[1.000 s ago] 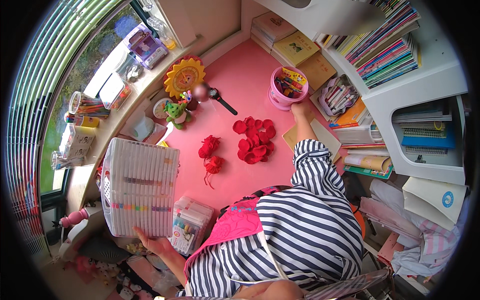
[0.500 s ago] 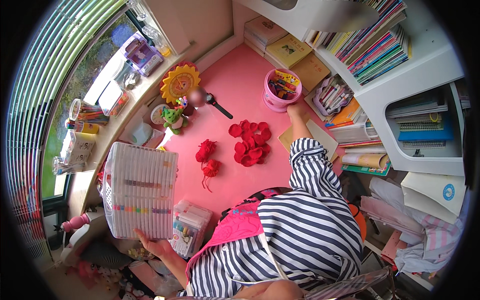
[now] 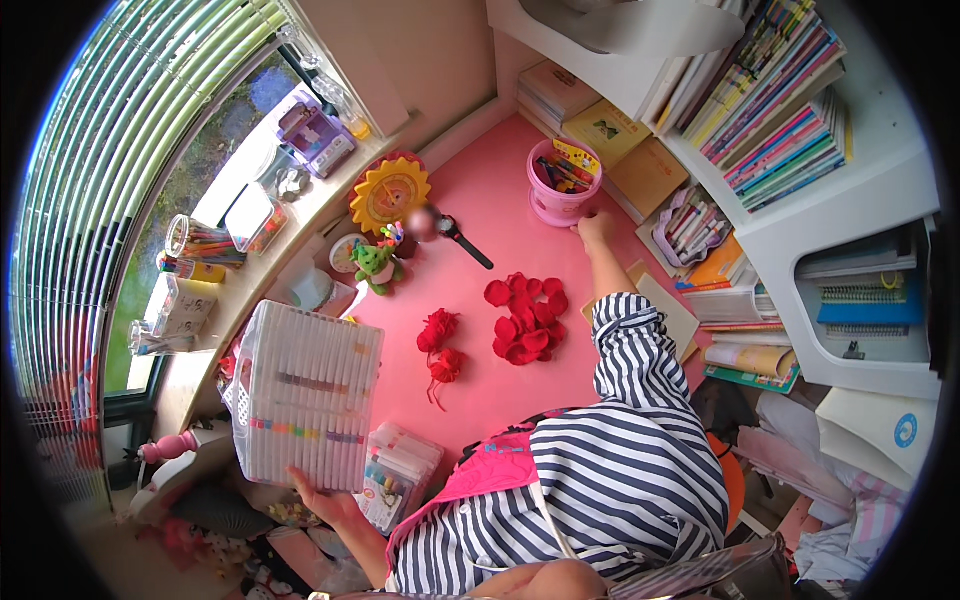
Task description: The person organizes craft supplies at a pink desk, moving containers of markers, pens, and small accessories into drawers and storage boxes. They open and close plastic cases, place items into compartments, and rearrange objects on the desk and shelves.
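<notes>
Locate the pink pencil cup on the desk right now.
In the head view, the pink pencil cup stands at the far right of the pink desk, beside the stacked books, with the right hand just below it.

Bare pink desktop (image 3: 480, 400) between red petals (image 3: 525, 320) and marker case (image 3: 305, 395); pink cup (image 3: 562, 190) beyond.

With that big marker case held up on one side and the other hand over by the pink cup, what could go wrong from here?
1. The left hand holds the large marker case only at its lower edge; it may tip or slip onto the smaller marker box below.
2. The right hand rests beside the full pink pen cup; a nudge might topple it.
3. The striped sleeve lies close to the red petals and could scatter them.
</notes>
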Action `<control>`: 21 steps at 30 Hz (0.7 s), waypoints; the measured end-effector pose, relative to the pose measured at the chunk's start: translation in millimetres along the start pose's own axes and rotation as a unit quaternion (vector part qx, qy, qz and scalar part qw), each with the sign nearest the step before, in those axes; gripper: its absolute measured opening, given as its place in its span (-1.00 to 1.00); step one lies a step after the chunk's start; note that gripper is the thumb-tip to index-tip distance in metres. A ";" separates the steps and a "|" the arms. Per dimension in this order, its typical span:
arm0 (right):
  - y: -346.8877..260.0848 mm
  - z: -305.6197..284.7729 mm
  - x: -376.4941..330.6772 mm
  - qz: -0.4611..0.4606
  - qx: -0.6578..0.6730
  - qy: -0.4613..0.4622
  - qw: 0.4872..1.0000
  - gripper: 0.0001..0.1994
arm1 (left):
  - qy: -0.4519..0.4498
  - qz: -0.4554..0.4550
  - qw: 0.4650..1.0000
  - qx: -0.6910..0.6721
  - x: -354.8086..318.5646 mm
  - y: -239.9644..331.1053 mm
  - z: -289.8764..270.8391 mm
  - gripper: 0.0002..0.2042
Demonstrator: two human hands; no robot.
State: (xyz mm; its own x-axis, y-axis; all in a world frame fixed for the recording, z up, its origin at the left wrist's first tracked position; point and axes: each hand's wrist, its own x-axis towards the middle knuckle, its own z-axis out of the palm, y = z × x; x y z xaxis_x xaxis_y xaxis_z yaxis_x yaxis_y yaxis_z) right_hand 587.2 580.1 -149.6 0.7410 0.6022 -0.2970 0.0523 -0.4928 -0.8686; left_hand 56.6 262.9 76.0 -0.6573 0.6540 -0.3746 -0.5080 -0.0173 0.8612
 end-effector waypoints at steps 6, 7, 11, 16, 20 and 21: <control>-14.6 92.5 54.5 -0.053 -0.103 0.003 0.993 -0.76 | 0.006 0.005 1.000 0.006 -2.6 2.5 22.8 -0.37; -21.7 103.9 60.1 -0.047 -0.100 0.023 0.994 -0.75 | 0.007 0.010 1.000 0.010 -2.6 3.4 24.5 -0.37; -46.7 142.2 73.5 -0.034 -0.093 0.096 0.990 -0.76 | 0.020 0.020 1.000 0.013 3.1 0.2 27.1 -0.37; -74.4 163.1 43.8 0.006 0.149 0.068 0.986 -0.77 | 0.040 0.016 0.999 0.010 -0.1 -3.7 16.2 -0.40; -49.1 140.2 68.1 0.009 0.310 0.010 0.951 -0.72 | -0.011 -0.003 1.000 -0.009 13.8 -9.3 27.5 -0.43; -54.2 135.1 39.0 0.029 0.354 -0.032 0.934 -0.72 | -0.006 0.002 1.000 -0.011 8.8 -7.8 19.4 -0.43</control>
State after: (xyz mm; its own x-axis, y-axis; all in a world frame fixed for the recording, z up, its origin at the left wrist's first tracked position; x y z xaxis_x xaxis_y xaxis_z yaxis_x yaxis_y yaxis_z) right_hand 522.8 715.1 -167.7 0.6860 0.6354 -0.3545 -0.4593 0.0002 -0.8883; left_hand 65.6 283.5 72.7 -0.6526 0.6632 -0.3665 -0.5171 -0.0363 0.8551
